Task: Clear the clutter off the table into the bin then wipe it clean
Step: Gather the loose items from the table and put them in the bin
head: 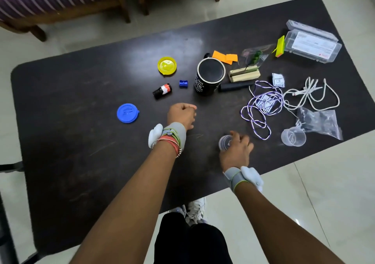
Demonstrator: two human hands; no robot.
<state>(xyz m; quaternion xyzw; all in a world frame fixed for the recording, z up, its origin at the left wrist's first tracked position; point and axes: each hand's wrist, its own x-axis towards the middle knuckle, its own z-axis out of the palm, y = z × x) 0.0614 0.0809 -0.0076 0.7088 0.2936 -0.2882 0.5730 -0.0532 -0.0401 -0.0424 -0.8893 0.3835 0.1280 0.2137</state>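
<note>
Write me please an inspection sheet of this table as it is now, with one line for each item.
Surface: dark table, scuffed, with light glare on its far part.
Job's things: nothing seen for collecting or wiping.
Clutter: yellow lid, blue lid, small bottle, blue sharpener, black mug, orange papers, wooden block, clear box, plastic bag, second cup.
Hands: left hand has curled fingers, nothing seen in it; right hand grips a clear cup near the front edge.
Cables: purple-white cord and white cable, loose, tangled, on the right.
Surroundings: wooden chairs beyond the table, tiled floor, white shoe at the near edge.
</note>
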